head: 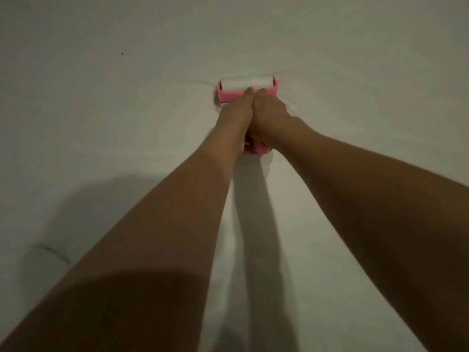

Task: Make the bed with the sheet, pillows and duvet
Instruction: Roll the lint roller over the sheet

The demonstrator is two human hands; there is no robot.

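Observation:
A white sheet [127, 123] covers the bed and fills the whole view. A pink lint roller [228, 95] with a white roll lies pressed on the sheet near the middle, and small creases fan out from its ends. My left hand [234, 115] and my right hand [269, 114] grip its pink handle side by side, both arms stretched forward. The handle's end [261, 147] shows below my wrists. No pillows or duvet are in view.
A small dark speck [122, 53] sits on the sheet at the upper left. A shallow fold [53, 250] marks the sheet at the lower left. My arms cast shadows across the near part of the sheet.

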